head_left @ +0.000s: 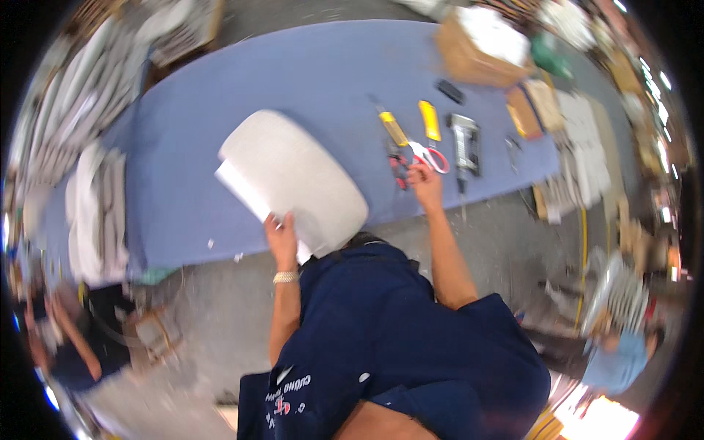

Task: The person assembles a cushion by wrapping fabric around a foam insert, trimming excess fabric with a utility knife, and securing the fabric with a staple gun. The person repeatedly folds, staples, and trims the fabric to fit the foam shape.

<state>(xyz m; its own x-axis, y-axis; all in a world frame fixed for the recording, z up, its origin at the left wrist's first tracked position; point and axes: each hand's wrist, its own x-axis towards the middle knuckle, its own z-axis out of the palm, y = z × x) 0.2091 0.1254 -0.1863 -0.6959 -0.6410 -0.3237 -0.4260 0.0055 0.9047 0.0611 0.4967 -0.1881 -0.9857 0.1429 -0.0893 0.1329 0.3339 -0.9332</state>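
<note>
A light beige padded panel with rounded corners lies at a slant on the blue-covered table, a white strip along its left edge. My left hand grips the near left edge of the panel, thumb on top. To the right, my right hand is closed at the handles of red-and-white scissors. Close by lie a yellow-handled screwdriver, red-handled pliers, a yellow cutter knife and a grey power tool. Blur hides finer finger detail.
The blue table carries a cardboard box, a smaller box and a small black object. Stacked pale panels stand at the left. Other people are at the lower left and lower right.
</note>
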